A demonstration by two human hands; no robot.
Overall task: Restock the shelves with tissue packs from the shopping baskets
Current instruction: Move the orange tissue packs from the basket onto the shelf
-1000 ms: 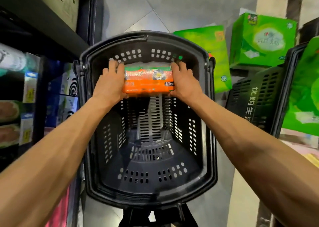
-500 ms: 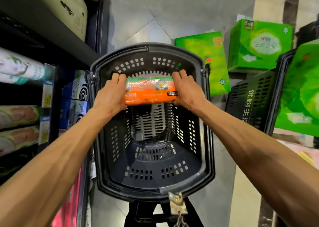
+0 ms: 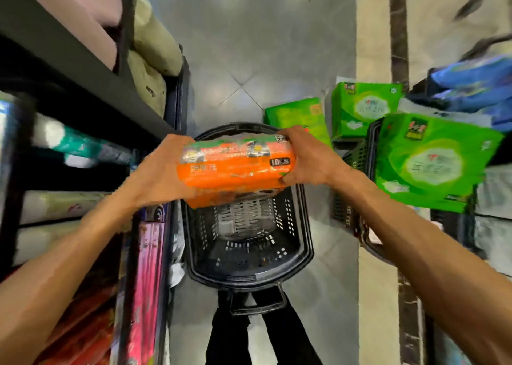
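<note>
An orange tissue pack (image 3: 235, 169) is held lengthwise between both hands above a black shopping basket (image 3: 249, 270) on the floor. My left hand (image 3: 159, 174) grips its left end and my right hand (image 3: 307, 158) grips its right end. The basket below looks empty inside. To the left stand dark shelves (image 3: 83, 87) with rolled and wrapped tissue goods.
A second black basket (image 3: 357, 154) at the right carries a large green tissue pack (image 3: 429, 162). More green packs (image 3: 363, 109) stand on the floor behind it, and blue packs (image 3: 476, 84) lie at the far right. Pink and red packs (image 3: 144, 281) fill the lower left shelf. My legs show below the basket.
Both hands have lifted the orange pack up out of the basket and slightly left. The view has risen, so the basket looks smaller and lower.
</note>
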